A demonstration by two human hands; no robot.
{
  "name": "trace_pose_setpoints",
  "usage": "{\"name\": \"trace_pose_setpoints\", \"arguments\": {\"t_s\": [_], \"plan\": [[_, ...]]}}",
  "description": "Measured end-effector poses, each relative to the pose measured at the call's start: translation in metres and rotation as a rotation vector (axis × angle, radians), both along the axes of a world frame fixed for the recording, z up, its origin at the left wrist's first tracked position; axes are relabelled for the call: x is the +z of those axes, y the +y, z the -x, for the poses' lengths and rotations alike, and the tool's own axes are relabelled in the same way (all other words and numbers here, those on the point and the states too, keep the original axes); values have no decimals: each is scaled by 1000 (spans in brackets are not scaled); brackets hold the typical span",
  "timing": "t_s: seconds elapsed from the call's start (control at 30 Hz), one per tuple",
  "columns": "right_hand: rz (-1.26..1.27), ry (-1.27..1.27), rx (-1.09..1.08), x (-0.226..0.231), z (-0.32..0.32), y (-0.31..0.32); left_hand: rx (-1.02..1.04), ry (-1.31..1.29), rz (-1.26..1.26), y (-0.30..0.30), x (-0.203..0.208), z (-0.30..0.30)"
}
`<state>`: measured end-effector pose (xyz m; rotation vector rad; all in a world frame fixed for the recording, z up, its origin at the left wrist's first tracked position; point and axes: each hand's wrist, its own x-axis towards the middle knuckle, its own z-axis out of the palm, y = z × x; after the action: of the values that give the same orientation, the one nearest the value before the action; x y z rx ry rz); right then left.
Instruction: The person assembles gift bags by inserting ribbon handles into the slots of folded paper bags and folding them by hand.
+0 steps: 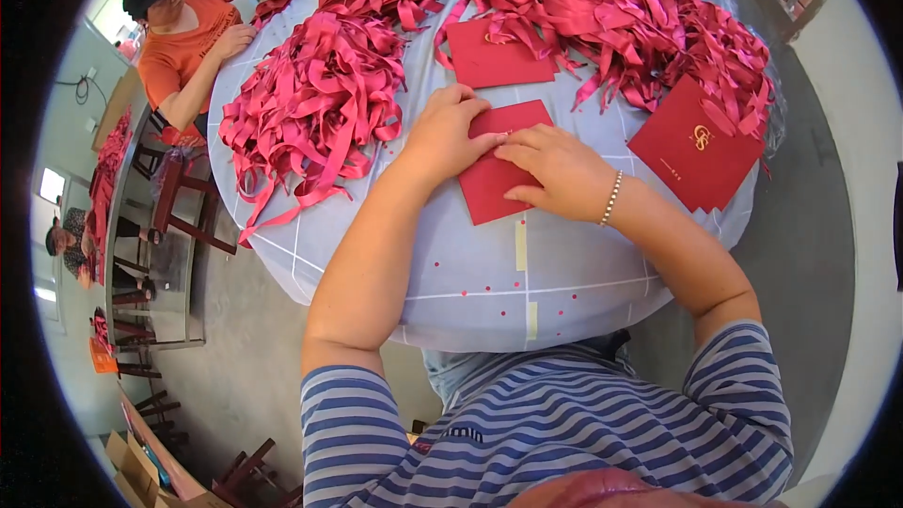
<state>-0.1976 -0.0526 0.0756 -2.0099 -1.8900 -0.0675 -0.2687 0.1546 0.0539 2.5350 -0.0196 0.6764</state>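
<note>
A flat red paper envelope (497, 190) lies on the cloth-covered table in front of me. Along its left edge rests my left hand (450, 130), closed on it, with the thumb reaching over its middle. From the right comes my right hand (557, 169), its bent fingertips pressed on the envelope's middle against my left thumb. Its own thumb lies lower, on the right side. Whether a small piece sits between the fingertips is hidden. Just beyond, another red envelope (494, 56) lies partly under ribbons. At the right is a stack of red envelopes (691, 155) with a gold emblem.
A heap of pink-red ribbons (324, 94) stands at the left; a larger ribbon pile (583, 5) spans the far side. Small red dots and yellow tape strips (521, 245) mark the near cloth (451, 310). A co-worker in orange (193, 33) handles red pieces at the far left.
</note>
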Motion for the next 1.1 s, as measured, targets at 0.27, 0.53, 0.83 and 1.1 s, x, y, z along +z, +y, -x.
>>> {"name": "trace_pose_setpoints", "arguments": {"t_s": [0.27,0.53,0.83,1.1], "plan": [[-129,194,-137,-4,14,-2,-25,204,29,3,16,6],[-132,330,-152,-22,2,-3,-185,33,-3,-2,22,5],[-128,349,-142,-21,3,5,-48,495,182,23,15,6],[-277,-100,-373,-15,-106,-16,-125,402,385,14,21,10]]}}
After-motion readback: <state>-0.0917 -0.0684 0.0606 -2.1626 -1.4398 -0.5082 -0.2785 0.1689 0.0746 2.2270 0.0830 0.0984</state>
